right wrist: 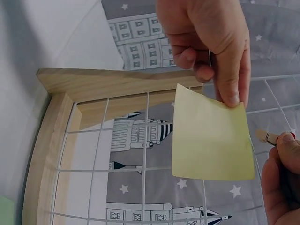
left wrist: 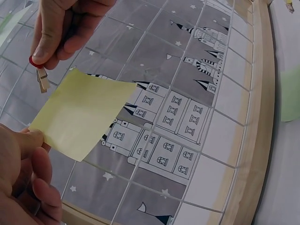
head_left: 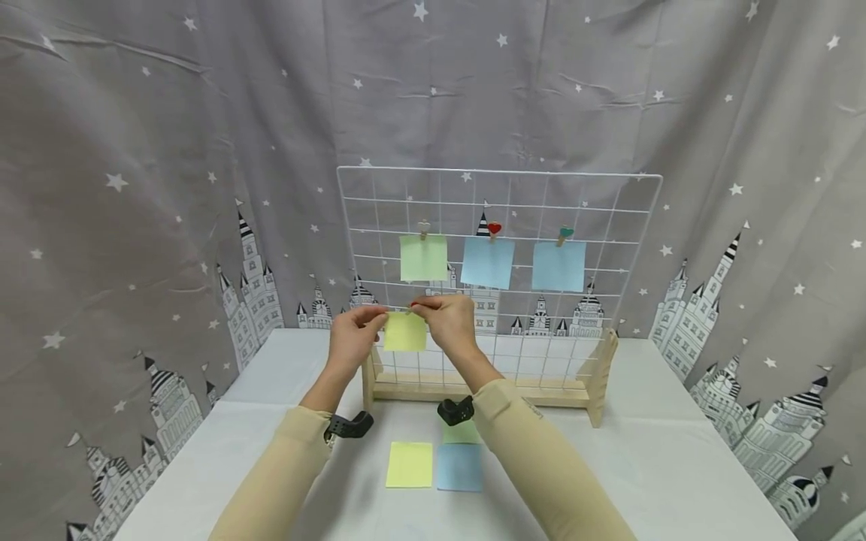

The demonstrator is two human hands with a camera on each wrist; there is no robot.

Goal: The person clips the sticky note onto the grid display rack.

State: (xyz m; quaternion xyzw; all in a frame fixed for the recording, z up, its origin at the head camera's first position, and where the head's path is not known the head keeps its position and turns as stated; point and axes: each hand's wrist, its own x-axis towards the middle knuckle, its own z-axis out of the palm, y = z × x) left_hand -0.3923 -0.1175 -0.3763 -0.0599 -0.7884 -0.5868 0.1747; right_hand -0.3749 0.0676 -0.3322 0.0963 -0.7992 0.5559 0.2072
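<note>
Sleeves [head_left: 555,469] | left hand [head_left: 353,336] pinches yellow note [head_left: 405,333] | right hand [head_left: 449,324] grips red-topped clip [left wrist: 43,81] | grid [head_left: 501,172] holds three notes [head_left: 424,259] (clipped)

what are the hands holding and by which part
The left hand pinches a yellow note at its upper left corner; the right hand pinches a wooden clothespin at its red end.

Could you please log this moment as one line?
left hand: holds yellow sticky note; right hand: pinches red-topped clothespin; clothespin: apart from note; wire grid: three notes clipped
</note>
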